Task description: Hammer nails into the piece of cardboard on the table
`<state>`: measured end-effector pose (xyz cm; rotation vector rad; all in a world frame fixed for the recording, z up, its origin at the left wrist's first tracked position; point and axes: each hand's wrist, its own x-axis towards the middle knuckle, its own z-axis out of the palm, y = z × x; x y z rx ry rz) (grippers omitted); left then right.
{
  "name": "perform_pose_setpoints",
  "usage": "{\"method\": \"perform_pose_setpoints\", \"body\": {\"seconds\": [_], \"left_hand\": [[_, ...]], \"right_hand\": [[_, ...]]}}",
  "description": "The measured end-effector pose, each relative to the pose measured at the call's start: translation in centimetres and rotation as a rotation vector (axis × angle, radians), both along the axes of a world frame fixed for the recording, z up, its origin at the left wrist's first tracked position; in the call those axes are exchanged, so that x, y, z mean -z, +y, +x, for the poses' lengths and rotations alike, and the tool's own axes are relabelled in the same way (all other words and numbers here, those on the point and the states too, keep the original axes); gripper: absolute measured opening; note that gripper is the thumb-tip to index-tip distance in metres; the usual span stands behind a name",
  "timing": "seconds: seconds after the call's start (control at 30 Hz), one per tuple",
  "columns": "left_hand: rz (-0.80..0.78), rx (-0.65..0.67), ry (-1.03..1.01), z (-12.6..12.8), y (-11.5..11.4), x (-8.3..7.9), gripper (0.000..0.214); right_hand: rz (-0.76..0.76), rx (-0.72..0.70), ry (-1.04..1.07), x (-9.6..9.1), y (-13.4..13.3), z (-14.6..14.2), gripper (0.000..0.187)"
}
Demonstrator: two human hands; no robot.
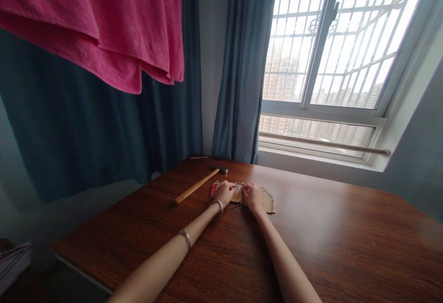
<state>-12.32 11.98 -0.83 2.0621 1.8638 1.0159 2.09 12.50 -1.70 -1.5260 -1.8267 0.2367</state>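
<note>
Card (267, 201), tan, curved-edged, probably cardboard, under left hand (224, 193) and right hand (252, 196), each grip curled, its contents unclear.

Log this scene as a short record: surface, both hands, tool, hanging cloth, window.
Surface: brown table
Left hand: at the card, fingers bent; any grip too small to tell
Right hand: beside the left, also at the card; grip unclear
Tool: hammer, lying left of the card, head at the far end
Hanging cloth: pink, upper left
Window: bars and buildings outside
</note>
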Motion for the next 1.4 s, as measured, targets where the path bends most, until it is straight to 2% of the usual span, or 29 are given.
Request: {"method": "perform_pose_setpoints", "body": {"seconds": [0.2, 0.37, 0.47, 0.6, 0.67, 0.77, 0.87, 1.0, 1.13, 1.2, 1.3, 1.4], "left_hand": [[0.036, 0.023, -0.01, 0.0, -0.4, -0.4, 0.026], [0.027, 0.009, -0.038, 0.2, -0.9, -2.0, 0.025], [-0.018, 0.008, -0.014, -0.3, -1.0, -2.9, 0.026], [-0.306, 0.215, 0.058, -1.2, -1.1, -3.1, 0.025], [-0.429, 0.292, 0.085, -1.5, -1.2, -2.7, 0.025], [-0.473, 0.332, 0.093, -1.6, -1.2, -2.1, 0.024], [-0.463, 0.356, 0.086, -1.6, -1.2, -1.8, 0.025], [-0.426, 0.31, 0.073, -1.5, -1.0, -2.1, 0.023], [-0.138, 0.129, -0.047, -1.3, -0.2, -2.2, 0.02], [-0.053, 0.076, -0.11, -1.1, 0.2, -1.9, 0.02], [-0.04, 0.077, -0.166, -0.7, 0.7, -1.4, 0.021], [-0.028, 0.112, -0.191, -0.4, 1.1, -0.7, 0.021]], "right_hand": [[-0.023, 0.022, 0.074, -0.2, -0.3, -0.1, 0.021], [-0.094, 0.002, 0.129, -1.5, -0.7, 0.0, 0.03], [-0.232, -0.077, 0.125, -3.1, -0.6, 0.6, 0.026], [-0.551, -0.282, 0.046, -5.0, -0.8, 1.5, 0.01], [-0.687, -0.349, -0.006, -5.5, -1.2, 1.5, 0.009], [-0.804, -0.388, -0.06, -5.6, -1.8, 1.0, 0.013], [-0.846, -0.392, -0.084, -5.2, -2.1, 0.6, 0.017], [-0.775, -0.349, -0.078, -4.7, -1.7, 0.9, 0.017], [-0.493, -0.209, -0.018, -4.4, -0.7, 1.2, 0.012], [-0.328, -0.129, 0.016, -4.0, -0.1, 1.2, 0.017], [-0.148, -0.072, 0.058, -2.8, 0.7, 0.8, 0.025], [-0.055, -0.079, 0.082, -1.4, 1.0, 0.2, 0.025]]}}
